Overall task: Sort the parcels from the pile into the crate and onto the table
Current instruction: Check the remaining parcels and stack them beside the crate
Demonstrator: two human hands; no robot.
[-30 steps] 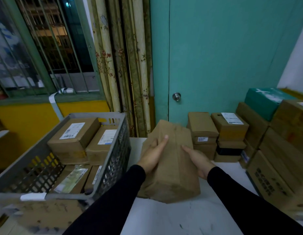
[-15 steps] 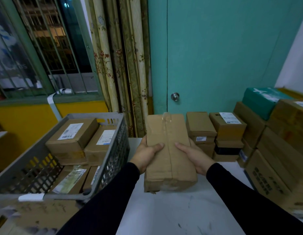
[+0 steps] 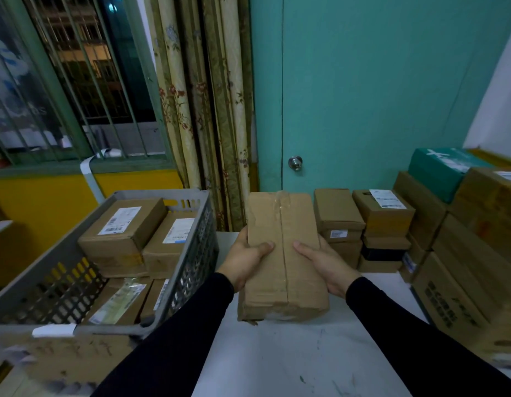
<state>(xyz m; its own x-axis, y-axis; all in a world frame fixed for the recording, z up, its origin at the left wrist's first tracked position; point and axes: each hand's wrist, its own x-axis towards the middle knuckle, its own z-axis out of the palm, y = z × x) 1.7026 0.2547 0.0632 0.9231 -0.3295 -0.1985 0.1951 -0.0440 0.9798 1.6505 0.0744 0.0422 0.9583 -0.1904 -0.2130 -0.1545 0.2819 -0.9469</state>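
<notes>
Both hands, left hand (image 3: 244, 260) and right hand (image 3: 326, 263), grip a brown parcel (image 3: 283, 256) above the table (image 3: 291, 356). The crate (image 3: 191, 253) already holds several boxes (the pile (image 3: 463, 239) remains large), so much sorting is left.

Both hands (image 3: 245, 262) (image 3: 326, 265) hold brown parcel (image 3: 283, 253) above white table (image 3: 291, 359).

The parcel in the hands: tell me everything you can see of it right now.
The parcel is a long brown cardboard box, creased and worn, with a seam down the middle of its upper face and clear tape at the far end. No label shows on the visible face. It is held lengthwise, pointing away from the person, above the white table. The left hand grips its left side, thumb on top; the right hand grips its right side likewise. The near corner looks crushed.
</notes>
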